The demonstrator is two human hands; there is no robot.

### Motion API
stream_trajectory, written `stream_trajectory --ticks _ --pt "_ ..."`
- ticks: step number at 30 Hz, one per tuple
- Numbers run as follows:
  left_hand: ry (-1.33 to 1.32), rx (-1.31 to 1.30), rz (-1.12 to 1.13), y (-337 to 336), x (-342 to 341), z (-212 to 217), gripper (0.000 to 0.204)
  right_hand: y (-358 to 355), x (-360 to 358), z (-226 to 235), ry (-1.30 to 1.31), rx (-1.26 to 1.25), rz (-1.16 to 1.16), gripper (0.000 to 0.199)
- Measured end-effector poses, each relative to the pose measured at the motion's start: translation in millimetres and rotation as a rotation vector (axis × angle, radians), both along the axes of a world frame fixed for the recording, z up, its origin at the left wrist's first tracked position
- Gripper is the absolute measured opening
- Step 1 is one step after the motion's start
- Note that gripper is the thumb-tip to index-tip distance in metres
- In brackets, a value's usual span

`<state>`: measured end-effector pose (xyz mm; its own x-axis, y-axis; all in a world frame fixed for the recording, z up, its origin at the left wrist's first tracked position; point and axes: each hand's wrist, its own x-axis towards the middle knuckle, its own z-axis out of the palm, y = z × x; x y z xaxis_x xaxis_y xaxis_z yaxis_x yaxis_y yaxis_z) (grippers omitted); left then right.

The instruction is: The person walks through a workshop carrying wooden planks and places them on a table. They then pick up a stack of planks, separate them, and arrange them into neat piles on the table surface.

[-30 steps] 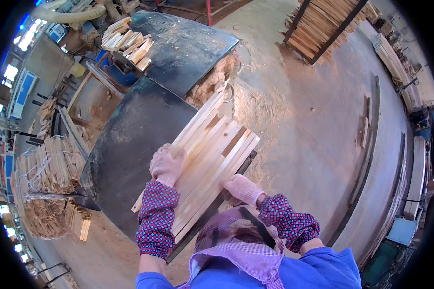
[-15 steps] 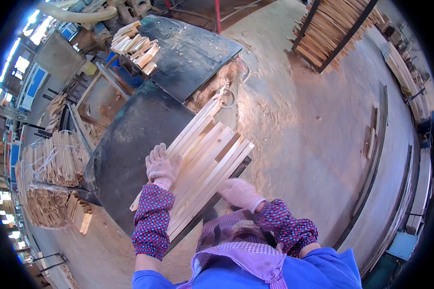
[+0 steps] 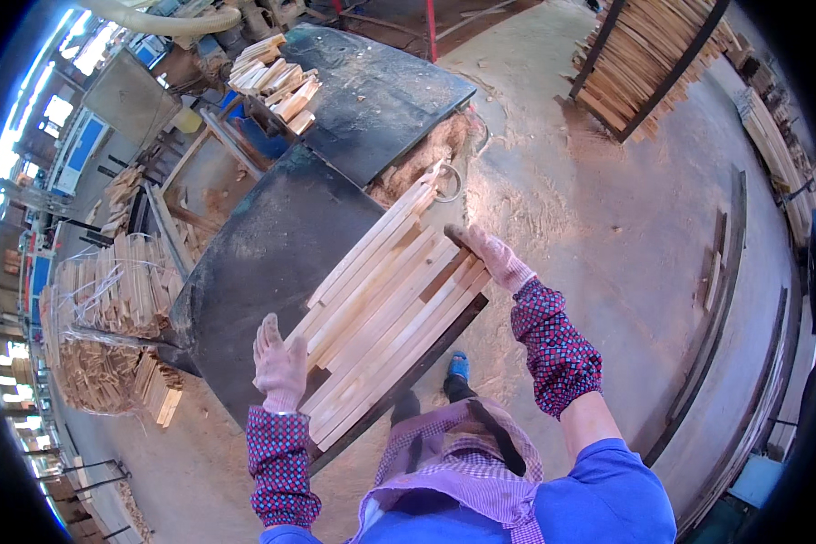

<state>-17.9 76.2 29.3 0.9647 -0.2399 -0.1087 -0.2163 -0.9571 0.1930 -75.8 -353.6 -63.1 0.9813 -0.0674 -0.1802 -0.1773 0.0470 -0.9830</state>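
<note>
Pale wooden strips (image 3: 381, 313) lie side by side, slanting across the near part of a dark tabletop (image 3: 254, 249); a few show brown patches. My left hand (image 3: 281, 363), in a pinkish work glove, rests at their near-left ends, fingers spread and pointing up. My right hand (image 3: 490, 254), gloved alike with a darkened fingertip area, reaches over the far-right ends with its fingers stretched out against them. Neither hand is wrapped round a strip. Some strips at the left of the row reach farther out, beside a metal ring (image 3: 449, 183).
A pile of short wood pieces (image 3: 276, 82) sits by a second dark table (image 3: 381, 82). Bundled strips (image 3: 113, 290) stand at left. A metal rack (image 3: 648, 68) full of wood is at far right. Long rails (image 3: 712, 308) lie on the dusty floor.
My right hand has moved from the near edge up to the strips' far ends. My left hand has slid down toward their near ends. The whole view has shifted slightly.
</note>
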Motion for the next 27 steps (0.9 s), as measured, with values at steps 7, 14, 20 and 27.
stream_trajectory --ticks 7,14,20,27 --pt "0.076 0.030 0.164 25 -34 -9 0.066 -4 -2 -33 -0.060 -0.463 0.149 0.043" --pt "-0.009 -0.045 0.070 7 -24 0 0.068 9 10 2 0.113 -0.098 0.057 0.043" --pt "-0.042 0.000 -0.012 -17 4 -1 0.071 11 18 0 0.022 -0.252 0.143 0.045" --pt "0.042 0.170 -0.019 -57 39 -17 0.071 47 -36 74 0.065 -0.571 -0.407 0.043"
